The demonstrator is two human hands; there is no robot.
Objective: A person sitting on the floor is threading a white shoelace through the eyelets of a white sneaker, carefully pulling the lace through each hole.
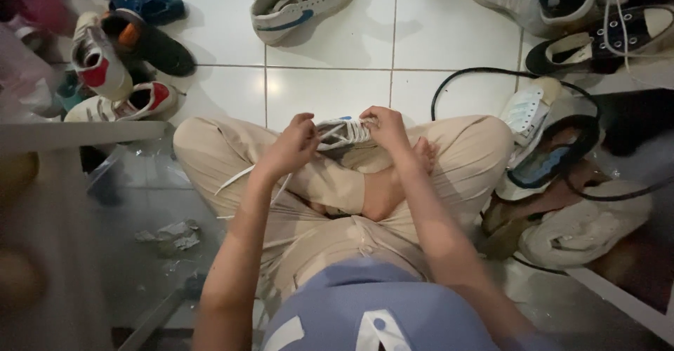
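One white shoe (pixel 344 135) w/ woven laces sits on the crossed legs, btwn both hands. Left hand (pixel 293 144) pinches 1 flat white lace (pixel 242 175) trailing down-left; right hand (pixel 386 128) grips the shoe's laced top, fingers closed. Beyond the hands: 1 white high-top (pixel 302 3) w/ blue stripe on glossy tile floor (pixel 337 88). Right of right hand: 1 black cable (pixel 477 77), looped.

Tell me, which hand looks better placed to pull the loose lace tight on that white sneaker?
Probably the left hand: it pinches the white lace trailing over the knee, while the right hand steadies the sneaker.
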